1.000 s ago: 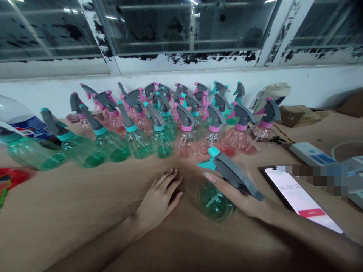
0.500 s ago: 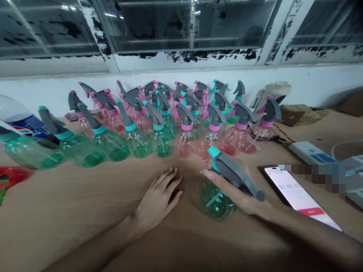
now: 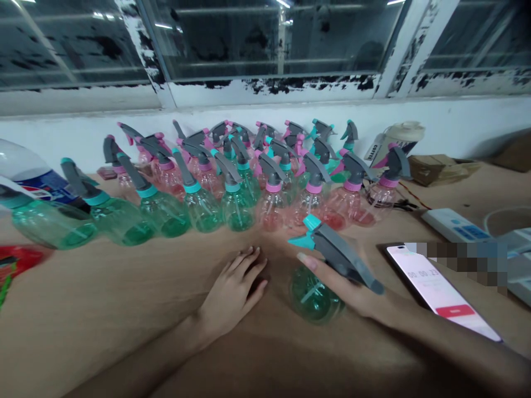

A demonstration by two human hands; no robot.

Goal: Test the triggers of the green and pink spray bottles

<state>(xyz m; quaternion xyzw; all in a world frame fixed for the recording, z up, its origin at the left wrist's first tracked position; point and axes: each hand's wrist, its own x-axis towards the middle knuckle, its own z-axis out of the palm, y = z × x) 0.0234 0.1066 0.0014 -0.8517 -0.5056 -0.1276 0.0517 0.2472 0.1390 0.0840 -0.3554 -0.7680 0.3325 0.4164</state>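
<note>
My right hand (image 3: 352, 290) is wrapped round the neck of a green spray bottle (image 3: 313, 298) that stands on the wooden table (image 3: 103, 309). Its grey spray head (image 3: 342, 257) with a teal trigger sticks out above my fingers, and one finger lies under the trigger. My left hand (image 3: 234, 293) rests flat on the table just left of the bottle, fingers stretched and slightly apart, holding nothing. Behind both hands stand several green spray bottles (image 3: 199, 207) and several pink spray bottles (image 3: 309, 204), crowded in rows.
A phone (image 3: 442, 290) with a lit timer screen lies right of my right hand. A white power strip (image 3: 452, 224) and cables lie at the far right. A large clear bottle (image 3: 25, 171) is at the left, and a wall with windows runs behind.
The teal trigger was pressed in half a second ago and now sticks out again. The left hand has not moved.
</note>
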